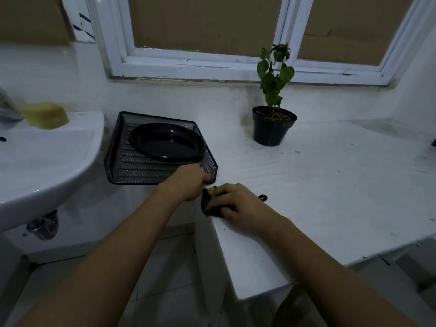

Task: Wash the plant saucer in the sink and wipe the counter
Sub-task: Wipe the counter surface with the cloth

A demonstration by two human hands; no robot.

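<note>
The black plant saucer [166, 142] lies in a black mesh tray [132, 168] between the white sink [42, 159] and the white counter [330, 185]. My left hand [188, 182] grips the tray's front right corner. My right hand [238, 206] lies on a dark cloth [208, 205] with a yellow patch and holds it against the counter's left front edge, fingers curled over it. Most of the cloth is hidden under the hand.
A potted green plant [273, 123] stands on the counter by the window sill. A yellow sponge [44, 114] sits on the sink's rim beside the tap [7, 107]. Below the sink hangs the drain pipe [43, 226]. The counter's front edge drops to a tiled floor.
</note>
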